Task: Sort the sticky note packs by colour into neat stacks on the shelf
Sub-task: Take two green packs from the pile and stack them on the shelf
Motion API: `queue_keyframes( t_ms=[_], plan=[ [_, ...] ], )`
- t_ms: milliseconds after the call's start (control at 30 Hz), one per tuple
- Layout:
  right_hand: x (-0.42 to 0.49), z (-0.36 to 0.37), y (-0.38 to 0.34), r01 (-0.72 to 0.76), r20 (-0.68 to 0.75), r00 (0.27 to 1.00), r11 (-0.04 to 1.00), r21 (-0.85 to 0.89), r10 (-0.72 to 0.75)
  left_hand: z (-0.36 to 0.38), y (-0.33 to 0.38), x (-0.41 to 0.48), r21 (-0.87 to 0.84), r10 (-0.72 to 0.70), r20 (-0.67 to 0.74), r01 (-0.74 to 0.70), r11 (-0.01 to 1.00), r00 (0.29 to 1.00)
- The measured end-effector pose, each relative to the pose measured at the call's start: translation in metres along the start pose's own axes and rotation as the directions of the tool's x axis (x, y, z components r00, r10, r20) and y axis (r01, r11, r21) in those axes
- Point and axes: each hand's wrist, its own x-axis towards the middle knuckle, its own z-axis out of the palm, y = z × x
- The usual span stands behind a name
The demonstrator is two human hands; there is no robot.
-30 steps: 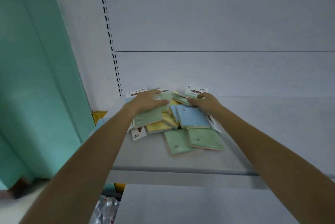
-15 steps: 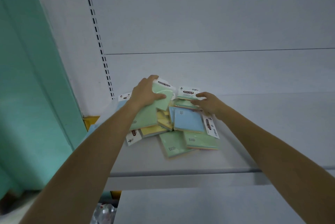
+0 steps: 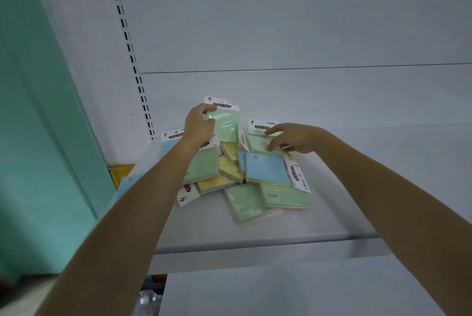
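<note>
Pale grey shelf (image 3: 357,188) — slotted upright (image 3: 127,42) behind; teal wall (image 3: 38,136) at left

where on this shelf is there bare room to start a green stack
The shelf is bare right of the pile, between back wall and front lip. A narrower bare strip runs along the lip before the front green packs. Left is crowded: blue packs reach the shelf's edge.

The pale grey shelf (image 3: 357,200) carries a loose heap of sticky note packs (image 3: 231,170) toward its left rear corner. Two green packs (image 3: 245,204) lie flat at the heap's front, directly on the shelf. Yellow packs (image 3: 217,184) lie to their left, and a blue pack (image 3: 267,168) rests on top.
</note>
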Motion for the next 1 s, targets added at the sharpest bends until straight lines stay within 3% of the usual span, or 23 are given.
queue_keyframes(
  t_ms=[200,333,433,533,667,733,900,1000],
  plan=[
    [0.0,-0.01,-0.005,-0.082,0.121,0.989,0.995,-0.057,0.088,0.0,-0.004,0.004,-0.042,-0.002,-0.047,0.0,0.999,0.999],
    [0.001,-0.021,0.005,-0.025,-0.061,0.998,0.98,-0.197,0.013,0.004,-0.003,0.011,-0.046,0.013,-0.1,-0.018,0.999,0.995],
    [-0.002,-0.034,0.018,0.068,-0.169,0.982,0.994,-0.08,-0.081,0.009,0.005,0.012,-0.067,0.029,-0.147,-0.039,0.997,0.989],
    [-0.006,-0.038,0.032,0.086,-0.025,0.996,0.996,0.025,-0.085,0.018,0.018,0.01,-0.068,0.041,-0.171,-0.053,0.996,0.984],
    [-0.001,-0.022,0.032,0.136,0.079,0.989,0.973,-0.186,-0.123,0.028,0.028,0.005,-0.018,0.063,-0.185,-0.068,0.998,0.981],
    [0.0,-0.026,0.03,0.148,0.073,0.988,0.969,-0.196,-0.136,0.029,0.031,-0.001,-0.015,0.039,-0.21,-0.043,0.999,0.977],
    [-0.003,-0.052,0.051,0.144,-0.057,0.987,0.983,-0.112,-0.151,0.033,0.038,-0.013,-0.04,0.01,-0.292,-0.023,0.999,0.956],
    [-0.007,-0.062,0.07,0.12,-0.053,0.992,0.989,0.086,-0.116,0.043,0.048,-0.025,-0.043,0.006,-0.314,-0.02,0.999,0.95]
  ],
)
